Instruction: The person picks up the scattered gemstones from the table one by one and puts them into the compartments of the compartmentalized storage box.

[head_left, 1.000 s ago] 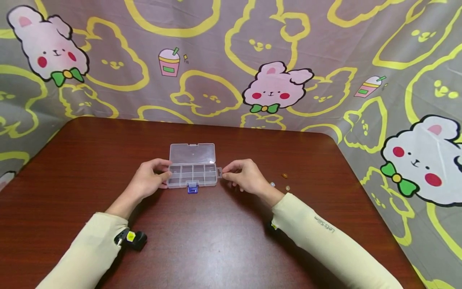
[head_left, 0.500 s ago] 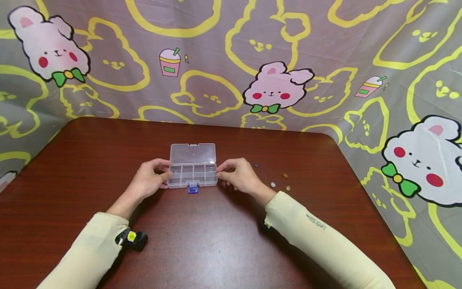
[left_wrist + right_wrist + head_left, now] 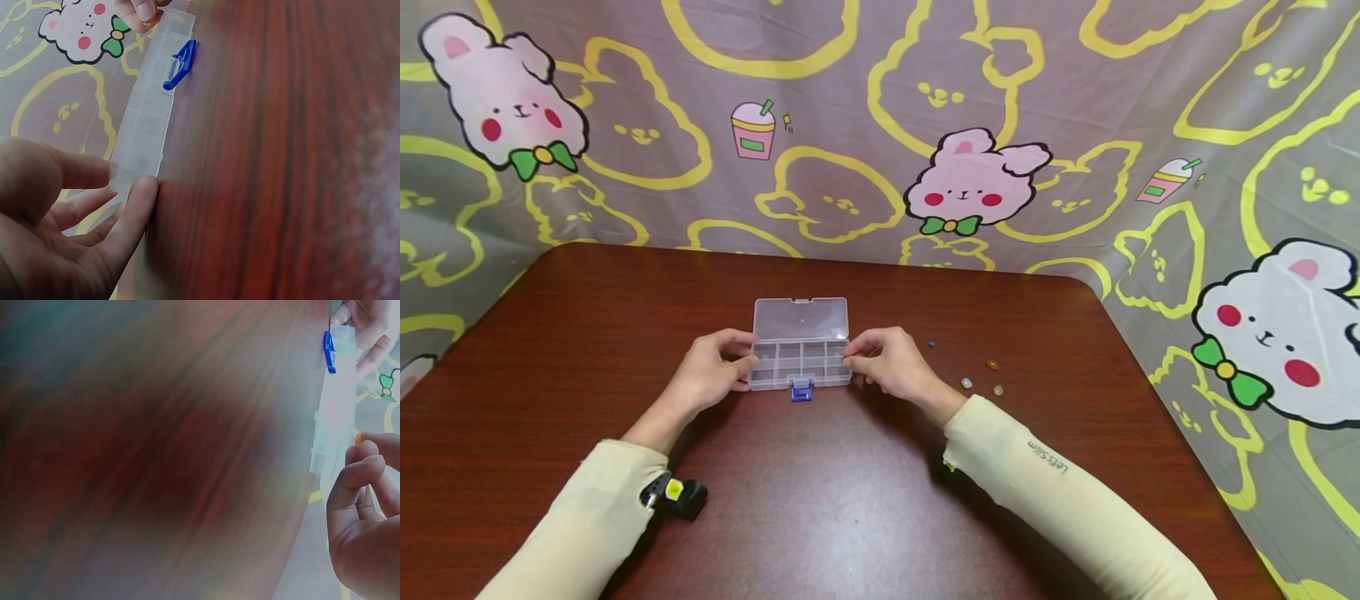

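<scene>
My left hand (image 3: 711, 371) grips the left end of a clear plastic compartment box (image 3: 824, 383), thumb and fingers at its wall. The box's lid (image 3: 801, 317) stands open at the back, and a blue latch (image 3: 801, 392) hangs at the front. My right hand (image 3: 893, 362) has thumb and index fingertips over the box's right-end compartments. Between those fingertips a small orange bead-like piece (image 3: 150, 24) shows in the left wrist view; the right wrist view also catches its orange edge (image 3: 358, 439). Its exact shape is mostly hidden by the fingers.
Right of the right hand, several small pieces lie on the brown table (image 3: 850, 500): a blue one (image 3: 932, 343), an amber one (image 3: 992, 365), a whitish one (image 3: 966, 383) and a tan one (image 3: 997, 390). A patterned curtain (image 3: 835, 100) hangs behind the table.
My right hand has moved left, from beside the box's right-end tab to over its right compartments. The blue piece on the table has come into view. My left hand stays on the box.
</scene>
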`<state>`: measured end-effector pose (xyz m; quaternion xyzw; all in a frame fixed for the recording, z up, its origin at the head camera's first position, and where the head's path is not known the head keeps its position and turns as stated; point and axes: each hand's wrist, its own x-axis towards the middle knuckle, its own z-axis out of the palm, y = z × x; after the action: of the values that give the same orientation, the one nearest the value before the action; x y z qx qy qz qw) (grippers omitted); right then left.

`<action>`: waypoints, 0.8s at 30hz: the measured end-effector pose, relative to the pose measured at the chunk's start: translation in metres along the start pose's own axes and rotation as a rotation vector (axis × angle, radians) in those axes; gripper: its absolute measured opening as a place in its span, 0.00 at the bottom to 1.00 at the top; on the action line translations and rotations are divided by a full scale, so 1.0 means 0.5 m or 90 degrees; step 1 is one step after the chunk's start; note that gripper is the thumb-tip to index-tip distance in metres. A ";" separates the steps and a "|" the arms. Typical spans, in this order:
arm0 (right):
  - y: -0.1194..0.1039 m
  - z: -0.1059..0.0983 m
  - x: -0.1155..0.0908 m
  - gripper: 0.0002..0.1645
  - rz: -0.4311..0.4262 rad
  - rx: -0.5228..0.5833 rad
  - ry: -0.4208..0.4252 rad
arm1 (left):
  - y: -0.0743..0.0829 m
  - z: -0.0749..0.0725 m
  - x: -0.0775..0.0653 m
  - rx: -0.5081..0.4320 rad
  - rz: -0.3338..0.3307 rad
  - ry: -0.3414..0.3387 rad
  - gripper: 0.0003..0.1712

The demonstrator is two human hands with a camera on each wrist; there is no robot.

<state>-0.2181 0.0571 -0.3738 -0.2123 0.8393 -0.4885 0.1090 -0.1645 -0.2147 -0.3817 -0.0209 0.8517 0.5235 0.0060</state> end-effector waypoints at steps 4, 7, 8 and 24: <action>-0.001 0.002 0.001 0.02 -0.014 -0.002 -0.002 | 0.000 0.000 0.001 0.003 -0.001 0.001 0.21; -0.001 0.003 0.002 0.02 -0.020 -0.004 -0.002 | -0.001 0.000 0.000 0.002 -0.003 0.002 0.21; -0.001 0.003 0.001 0.02 -0.021 -0.005 -0.002 | -0.001 0.000 0.000 0.002 -0.003 0.001 0.21; 0.000 0.008 0.006 0.02 -0.059 -0.059 0.009 | 0.003 -0.001 -0.001 0.006 0.000 0.000 0.21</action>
<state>-0.2191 0.0524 -0.3756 -0.2519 0.8511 -0.4551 0.0705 -0.1639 -0.2143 -0.3802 -0.0211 0.8543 0.5192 0.0063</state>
